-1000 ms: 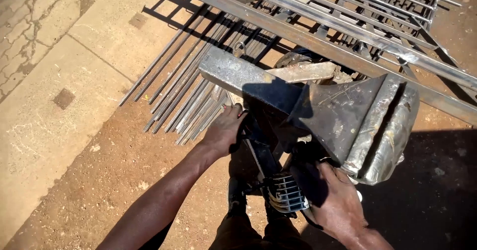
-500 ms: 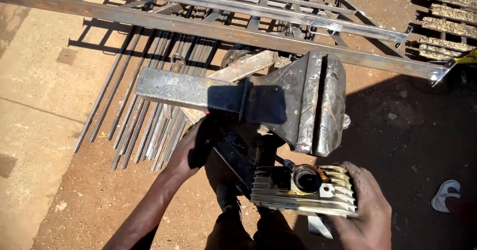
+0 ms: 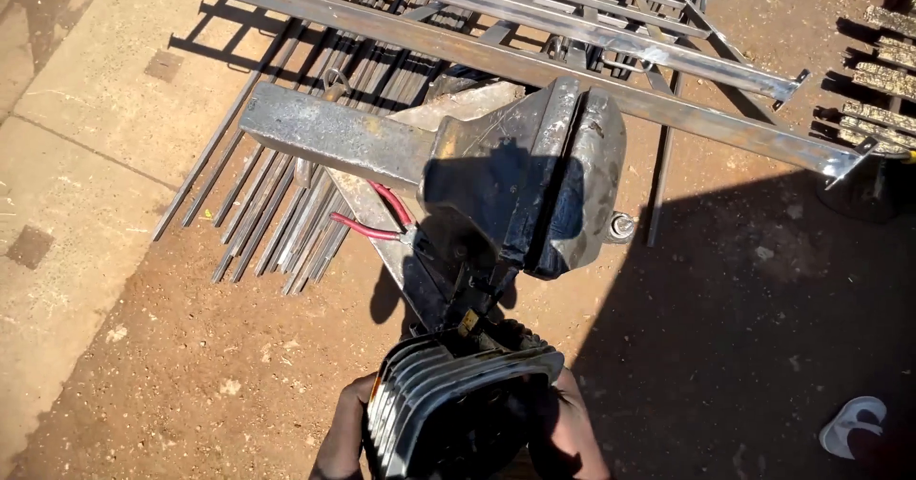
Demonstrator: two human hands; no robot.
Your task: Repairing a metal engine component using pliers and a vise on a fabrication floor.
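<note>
Finned cylinder (image 3: pixel 448 394) over sunlit dirt ground (image 3: pixel 191 375)

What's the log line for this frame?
left hand: holds finned cylinder | right hand: holds same | vise: ahead, apart | pliers: by vise | ground: dirt

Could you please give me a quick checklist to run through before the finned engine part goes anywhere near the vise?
1. Both hands on the finned part: ok; left hand and right hand hold its sides.
2. Firmness of grip: cannot tell; fingers mostly hidden.
3. Vise jaws open enough: not ok; they look nearly closed.
4. Pliers out of the way: ok; red handles lie left of the vise.
5. Vise mounting firm: cannot tell.
6. Footing: ok; bare dirt below, steel bars off to the left.
</note>
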